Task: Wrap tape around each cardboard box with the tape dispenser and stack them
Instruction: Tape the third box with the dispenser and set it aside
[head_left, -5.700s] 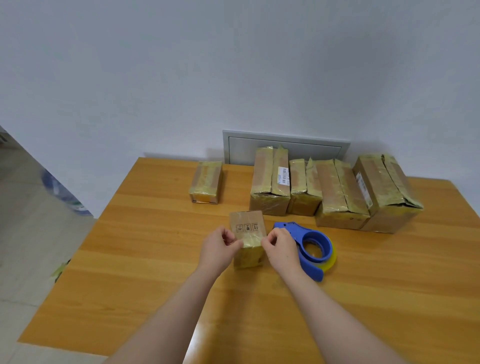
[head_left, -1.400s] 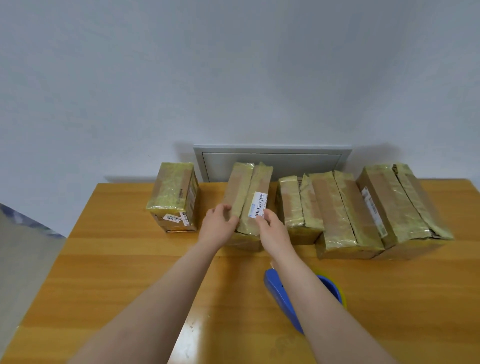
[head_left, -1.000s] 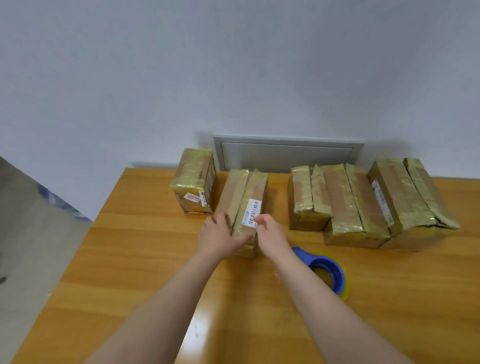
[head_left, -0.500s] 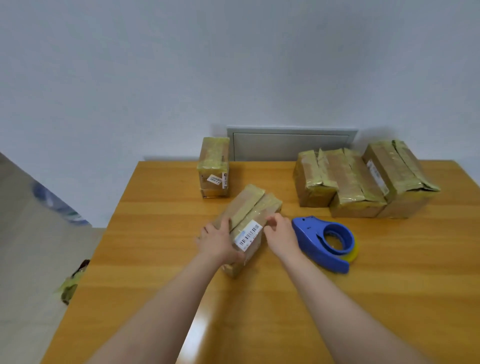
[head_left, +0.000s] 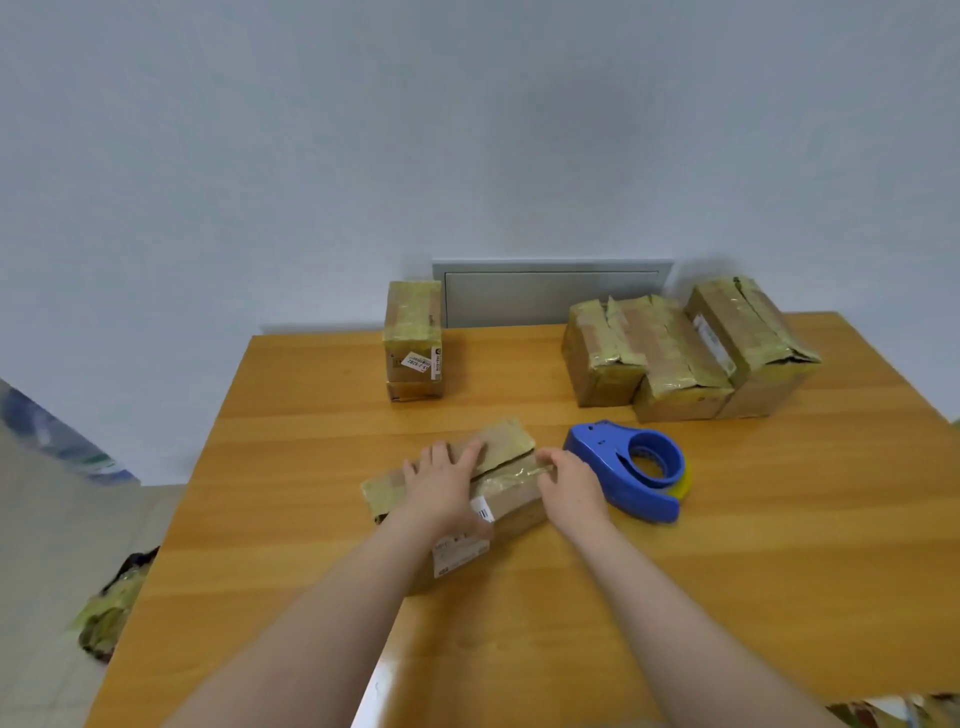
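Glossy varnished wood table (head_left: 779, 519), brown cardboard boxes (head_left: 675, 358) under shiny wrinkled tape, smooth blue plastic tape dispenser (head_left: 613, 462), matt wall (head_left: 467, 130)

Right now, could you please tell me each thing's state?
Taped cardboard box, lying flat, held.
Left hand, flat on its top.
Right hand, fingers curled at its right end.
Blue tape dispenser, lying unheld beside it.
Two-box stack, standing far left.
Three back boxes, side by side.
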